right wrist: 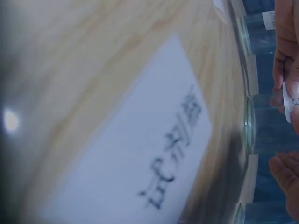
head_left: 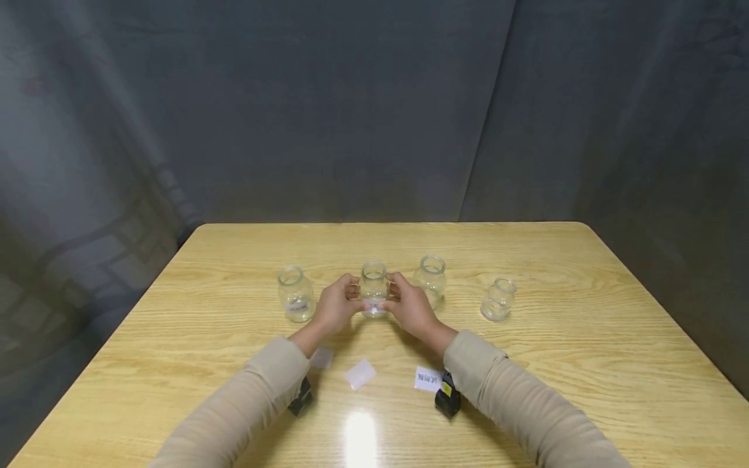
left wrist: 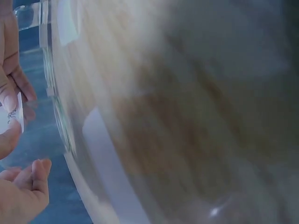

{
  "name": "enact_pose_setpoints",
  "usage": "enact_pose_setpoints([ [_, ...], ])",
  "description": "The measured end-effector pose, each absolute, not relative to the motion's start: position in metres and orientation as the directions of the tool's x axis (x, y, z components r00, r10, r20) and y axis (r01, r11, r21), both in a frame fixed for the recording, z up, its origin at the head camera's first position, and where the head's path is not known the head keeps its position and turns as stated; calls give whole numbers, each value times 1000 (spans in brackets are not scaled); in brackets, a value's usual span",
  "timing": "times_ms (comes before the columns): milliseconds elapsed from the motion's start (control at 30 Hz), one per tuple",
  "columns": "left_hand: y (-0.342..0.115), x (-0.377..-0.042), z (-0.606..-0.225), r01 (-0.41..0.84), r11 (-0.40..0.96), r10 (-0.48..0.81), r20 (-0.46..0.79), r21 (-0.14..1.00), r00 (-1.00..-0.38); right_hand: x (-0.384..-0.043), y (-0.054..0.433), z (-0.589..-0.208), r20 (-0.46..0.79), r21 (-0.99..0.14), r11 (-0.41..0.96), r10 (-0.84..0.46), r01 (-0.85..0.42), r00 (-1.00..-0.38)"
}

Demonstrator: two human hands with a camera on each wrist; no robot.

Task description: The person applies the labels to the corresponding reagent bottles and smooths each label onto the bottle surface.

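Nearest, tan sleeves (head_left: 521, 396), w/ a black cam (head_left: 447, 400) under the R one. Then, flat on the table (head_left: 585, 377), 2 blank-looking cards (head_left: 359, 374) & a written card (head_left: 428, 379) nr the R wrist.

Beyond, approx. mid-table, the held jar (head_left: 373, 276) is upright b/w both hands. L hand (head_left: 333, 307) has its fingers curled at one side, thumb pressed on the label (head_left: 374, 305) low on the front; R hand (head_left: 414, 310) does likewise opp.

L jar (head_left: 296, 296), also labelled, is beside the L hand; R jar (head_left: 432, 278) just behind the R; small jar (head_left: 499, 300) further R. Grey curtain (head_left: 363, 117) at the back.
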State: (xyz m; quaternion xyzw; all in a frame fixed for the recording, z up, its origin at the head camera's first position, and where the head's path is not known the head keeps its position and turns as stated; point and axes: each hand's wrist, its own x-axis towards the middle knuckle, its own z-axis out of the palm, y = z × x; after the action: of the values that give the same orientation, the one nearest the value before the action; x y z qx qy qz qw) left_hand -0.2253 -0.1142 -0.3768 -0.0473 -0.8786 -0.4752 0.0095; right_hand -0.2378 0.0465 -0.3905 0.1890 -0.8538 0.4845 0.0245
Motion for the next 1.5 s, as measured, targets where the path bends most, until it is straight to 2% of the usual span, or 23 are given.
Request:
enact_pose_setpoints([
  [300, -120, -226, -377, 241, 662, 193, 149, 709, -970, -239, 45, -391, 231, -809, 455, -336, -372, -913],
  [633, -121, -230, -376, 316, 717, 250, 195, 621, -949, -242, 47, -389, 221, -770, 511, -351, -383, -910],
  [1033, -121, -232, -383, 340, 716, 248, 233, 610, -940, -243, 49, -391, 238, -742, 558, -300, -372, -924],
  [1267, -122, -231, -383, 328, 730, 244, 220, 600, -945, -240, 46, -394, 348, -624, 616, -331, -481, -877],
  [1500, -124, -234, -381, 354, 707, 263, 237, 613, -935, -242, 47, -393, 394, -626, 589, -326, -510, -859],
])
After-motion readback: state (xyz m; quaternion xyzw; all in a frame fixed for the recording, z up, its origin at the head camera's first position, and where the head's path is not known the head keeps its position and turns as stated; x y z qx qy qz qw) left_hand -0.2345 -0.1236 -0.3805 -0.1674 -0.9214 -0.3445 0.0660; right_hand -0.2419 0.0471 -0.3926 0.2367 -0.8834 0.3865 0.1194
